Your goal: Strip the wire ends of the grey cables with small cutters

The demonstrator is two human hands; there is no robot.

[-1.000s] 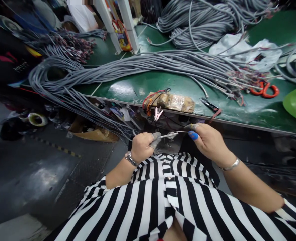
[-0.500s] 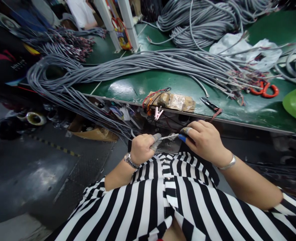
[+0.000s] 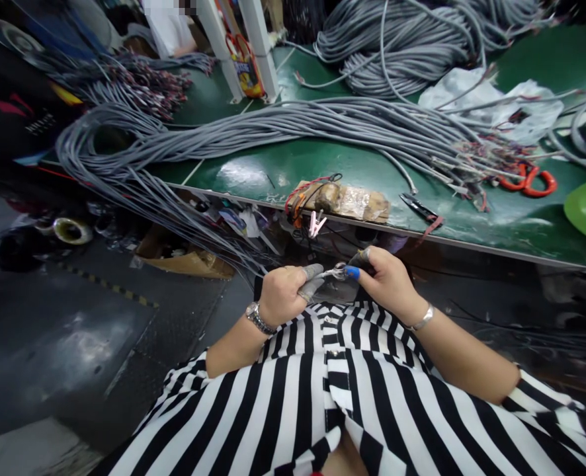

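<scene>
green table [image 3: 531,221], dark grey floor [image 3: 59,317]

Left hand [image 3: 286,292] pinches stripped cable end [image 3: 338,271], right hand [image 3: 389,281] at its strands; grey cable bundle [image 3: 273,125] on green table [image 3: 516,221].

No text legible with certainty.
1. Black printed panel [image 3: 19,119], between 9 and 10 o'clock: short row of white lettering [image 3: 40,124] beside a pink emblem [image 3: 11,106]; blurred, word unresolved.
2. Yellow-and-dark packet [image 3: 247,78] with red loops, between 11 and 12 o'clock: printed lettering, too small to read.
3. Wristwatch [image 3: 253,311], near 7 o'clock: dial markings unresolved.
</scene>
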